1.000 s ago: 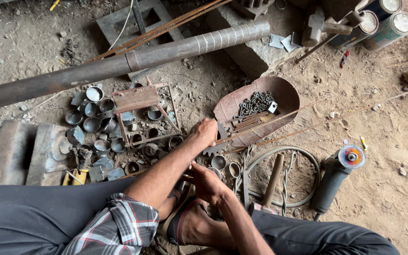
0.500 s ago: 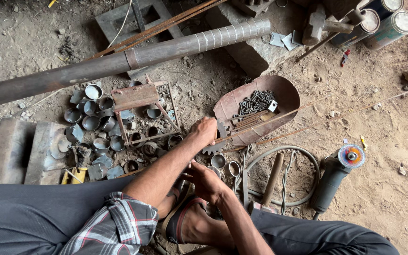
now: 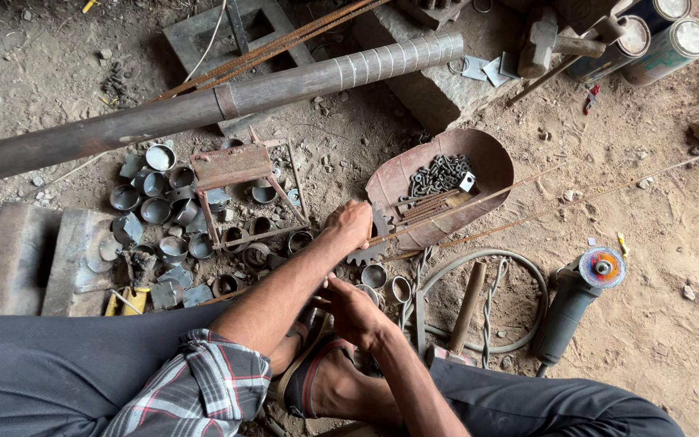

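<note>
The left hand (image 3: 351, 224) is closed, knuckles up, over a toothed gear (image 3: 368, 251) and the near ends of thin rods (image 3: 455, 212) at the lip of a rusty pan (image 3: 487, 166). The right hand (image 3: 355, 309) sits lower, just above a sandalled foot (image 3: 325, 380), fingers curled; whether it grips anything I cannot tell. Both hands are close together but apart.

The gear lies on the dirt floor (image 3: 649, 324), half under the left hand, touching the pan's near edge. The pan holds a heap of dark bolts (image 3: 438, 174) and a small pale tag. The rods run out of it to the right across the floor.

Just right of the hands lie two short metal rings (image 3: 386, 279), a wire hoop (image 3: 519, 267) and a wooden handle (image 3: 467, 306). Left of the hands stands a rusty frame (image 3: 240, 170) amid many short pipe cut-offs (image 3: 155, 210). Further left are two grey blocks (image 3: 42, 259).

To the right lies an angle grinder (image 3: 576, 303) whose disc carries a round label in red, orange and blue. A long pipe (image 3: 204, 109) crosses the top. In the upper right corner lie two cans (image 3: 657, 40), dark and green, with pale round ends, next to a hammer (image 3: 552, 40).
</note>
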